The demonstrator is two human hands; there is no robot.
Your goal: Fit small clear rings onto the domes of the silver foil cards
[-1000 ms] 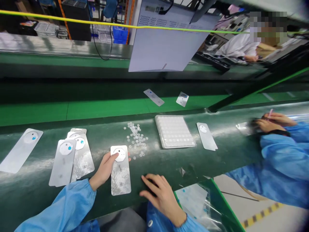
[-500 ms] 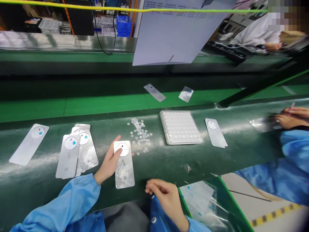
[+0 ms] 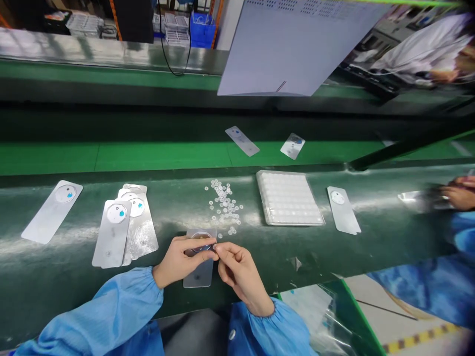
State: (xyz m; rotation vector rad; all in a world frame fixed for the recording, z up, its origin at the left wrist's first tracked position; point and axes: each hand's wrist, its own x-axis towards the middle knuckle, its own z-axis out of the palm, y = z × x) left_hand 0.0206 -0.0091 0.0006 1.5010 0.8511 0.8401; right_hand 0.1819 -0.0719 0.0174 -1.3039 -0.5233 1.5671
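My left hand (image 3: 187, 254) lies across a silver rectangular plate (image 3: 198, 276), index finger and thumb in front of its round, dark-looking upper part. Its fingertips come together at the plate's right edge. There my right hand (image 3: 239, 272) meets them, thumb and finger pinched on something too small to make out. Just beyond both hands are many small clear round discs (image 3: 224, 202), scattered loose. To the left lies a stack of similar plates (image 3: 111, 235), each showing a white circle with a blue mark. Another single plate (image 3: 52, 212) rests farther left.
A clear-lidded tray of white pieces (image 3: 291, 198) stands right of the discs, then more plates (image 3: 343, 210). Two plates (image 3: 242, 141) lie on the green strip behind. A bin with plastic bags (image 3: 311, 306) sits at front right. A co-worker's hand (image 3: 460, 195) works at far right.
My right hand has come up from the bench edge to meet my left fingertips. My left index finger and thumb now cross the plate's front. The view has shifted slightly.
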